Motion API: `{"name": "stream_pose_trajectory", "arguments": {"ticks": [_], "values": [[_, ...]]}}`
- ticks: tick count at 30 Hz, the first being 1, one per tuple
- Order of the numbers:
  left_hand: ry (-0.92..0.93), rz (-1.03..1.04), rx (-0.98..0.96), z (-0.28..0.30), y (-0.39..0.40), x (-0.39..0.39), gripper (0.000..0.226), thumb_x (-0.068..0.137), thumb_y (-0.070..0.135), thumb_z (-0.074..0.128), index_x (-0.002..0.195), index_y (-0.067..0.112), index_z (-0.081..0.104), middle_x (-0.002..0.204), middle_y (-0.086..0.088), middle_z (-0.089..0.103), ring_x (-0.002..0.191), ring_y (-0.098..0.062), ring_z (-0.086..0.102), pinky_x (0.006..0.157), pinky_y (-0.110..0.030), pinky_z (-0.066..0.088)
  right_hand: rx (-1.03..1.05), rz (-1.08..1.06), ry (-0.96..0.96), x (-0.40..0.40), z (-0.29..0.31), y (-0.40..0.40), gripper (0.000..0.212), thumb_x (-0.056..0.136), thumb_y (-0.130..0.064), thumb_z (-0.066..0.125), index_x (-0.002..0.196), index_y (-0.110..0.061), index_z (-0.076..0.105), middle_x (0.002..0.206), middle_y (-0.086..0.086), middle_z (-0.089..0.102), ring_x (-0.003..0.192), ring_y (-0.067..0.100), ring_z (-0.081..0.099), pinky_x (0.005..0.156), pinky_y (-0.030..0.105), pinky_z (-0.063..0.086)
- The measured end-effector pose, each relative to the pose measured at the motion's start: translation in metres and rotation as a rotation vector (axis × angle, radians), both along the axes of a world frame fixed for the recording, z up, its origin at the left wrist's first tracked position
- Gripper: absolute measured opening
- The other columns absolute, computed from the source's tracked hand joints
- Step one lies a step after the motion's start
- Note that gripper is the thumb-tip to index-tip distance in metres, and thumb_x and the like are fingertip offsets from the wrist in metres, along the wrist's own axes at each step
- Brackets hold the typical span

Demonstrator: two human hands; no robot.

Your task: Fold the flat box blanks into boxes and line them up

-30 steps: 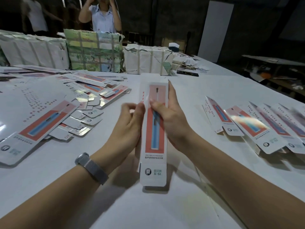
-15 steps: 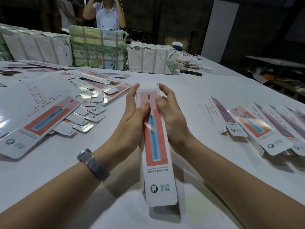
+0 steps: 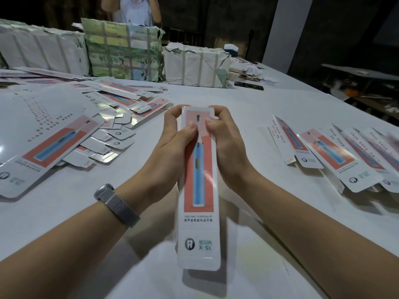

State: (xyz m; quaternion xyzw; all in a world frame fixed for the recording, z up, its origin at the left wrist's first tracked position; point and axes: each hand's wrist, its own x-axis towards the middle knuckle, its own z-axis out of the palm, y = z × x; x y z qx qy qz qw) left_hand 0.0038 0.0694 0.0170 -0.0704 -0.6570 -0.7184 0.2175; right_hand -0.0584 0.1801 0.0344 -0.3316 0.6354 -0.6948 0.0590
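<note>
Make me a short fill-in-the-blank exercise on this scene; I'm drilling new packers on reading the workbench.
1. Both hands, the left hand and the right hand, grip one long ____.
2. The picture printed on the box shows a blue ____.
3. The loose pile of flat blanks lies on the person's ____ side.
4. The left wrist wears a metal mesh ____.

Missing words: box; toothbrush; left; band

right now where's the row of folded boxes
In the head view, the row of folded boxes lies on the white table at the right edge, beyond the right hand.
</note>
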Motion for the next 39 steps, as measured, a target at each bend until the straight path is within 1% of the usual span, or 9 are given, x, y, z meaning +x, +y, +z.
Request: {"name": "stream_pose_trajectory", "arguments": {"ticks": [4, 10, 13, 17, 20, 25, 27, 32, 39], "values": [[-0.035, -0.026, -0.028, 0.001, -0.002, 0.003, 0.017, 0.102, 0.038, 0.041, 0.118, 0.042, 0.039, 0.075, 0.01, 0.07, 0.066, -0.006, 0.069, 0.059, -0.017, 0.054, -0.117, 0.039, -0.063, -0.006, 0.001, 0.001, 0.028, 0.079, -0.018, 0.053, 0.107, -0.019, 0.05, 0.095, -0.003, 0.063, 0.088, 0.021, 0.062, 0.084, 0.039, 0.053], [-0.081, -0.063, -0.058, 0.0, -0.001, 0.004, 0.04, 0.096, 0.042, 0.043, 0.131, 0.052, 0.028, 0.082, 0.01, 0.075, 0.07, -0.009, 0.073, 0.062, -0.019, 0.056, -0.245, 0.142, -0.236, -0.015, 0.007, 0.006, 0.055, 0.067, 0.001, 0.052, 0.118, -0.02, 0.051, 0.1, 0.007, 0.057, 0.094, 0.032, 0.053, 0.087, 0.045, 0.044], [-0.113, -0.056, -0.038, -0.001, -0.002, 0.004, 0.055, 0.096, 0.041, 0.045, 0.144, 0.051, 0.021, 0.081, 0.004, 0.075, 0.069, -0.012, 0.072, 0.062, -0.021, 0.056, -0.188, 0.172, -0.201, -0.017, 0.008, 0.006, 0.044, 0.067, 0.001, 0.05, 0.104, -0.016, 0.067, 0.095, 0.009, 0.062, 0.091, 0.03, 0.049, 0.087, 0.044, 0.04], [-0.154, -0.031, -0.1, -0.001, -0.002, 0.007, 0.03, 0.108, 0.036, 0.039, 0.135, 0.045, 0.03, 0.071, 0.008, 0.071, 0.062, -0.009, 0.07, 0.056, -0.018, 0.054, -0.105, 0.106, -0.126, -0.019, 0.008, 0.008, 0.02, 0.078, -0.015, 0.056, 0.077, -0.019, 0.076, 0.08, 0.003, 0.066, 0.084, 0.026, 0.054, 0.081, 0.04, 0.042], [-0.175, -0.031, -0.156, 0.001, 0.001, 0.009, 0.019, 0.109, 0.034, 0.036, 0.123, 0.047, 0.033, 0.073, 0.01, 0.072, 0.062, -0.008, 0.07, 0.056, -0.017, 0.054, -0.06, 0.101, -0.186, -0.024, 0.011, 0.01, 0.02, 0.083, -0.026, 0.057, 0.075, -0.014, 0.072, 0.075, -0.001, 0.066, 0.077, 0.017, 0.062, 0.072, 0.032, 0.051], [-0.167, -0.046, -0.18, 0.005, 0.002, 0.011, 0.026, 0.11, 0.03, 0.037, 0.132, 0.04, 0.03, 0.075, 0.007, 0.073, 0.063, -0.009, 0.07, 0.058, -0.018, 0.054, 0.015, 0.184, -0.224, -0.032, 0.016, 0.015, 0.021, 0.075, -0.013, 0.058, 0.088, -0.015, 0.075, 0.084, 0.004, 0.07, 0.078, 0.019, 0.065, 0.07, 0.035, 0.056], [-0.17, -0.055, -0.168, 0.007, 0.001, 0.012, 0.025, 0.109, 0.029, 0.037, 0.132, 0.038, 0.031, 0.076, 0.006, 0.073, 0.063, -0.009, 0.07, 0.058, -0.018, 0.054, 0.039, 0.157, -0.185, -0.031, 0.015, 0.014, 0.023, 0.074, -0.011, 0.059, 0.089, -0.014, 0.075, 0.083, 0.008, 0.068, 0.078, 0.024, 0.061, 0.072, 0.037, 0.053], [-0.186, -0.053, -0.2, 0.009, -0.001, 0.013, 0.031, 0.109, 0.03, 0.038, 0.134, 0.043, 0.026, 0.068, 0.012, 0.07, 0.057, -0.005, 0.067, 0.055, -0.016, 0.052, 0.006, 0.011, -0.097, -0.028, 0.013, 0.011, 0.014, 0.072, -0.012, 0.06, 0.071, -0.015, 0.074, 0.063, 0.005, 0.062, 0.058, 0.018, 0.052, 0.052, 0.026, 0.039], [-0.194, -0.064, -0.258, 0.011, -0.003, 0.015, 0.038, 0.108, 0.023, 0.041, 0.134, 0.047, 0.029, 0.075, 0.011, 0.072, 0.058, -0.005, 0.066, 0.055, -0.016, 0.051, 0.077, 0.053, -0.05, -0.041, 0.015, 0.021, 0.016, 0.079, -0.008, 0.061, 0.075, -0.013, 0.076, 0.072, 0.006, 0.068, 0.066, 0.017, 0.061, 0.065, 0.04, 0.047]]}}
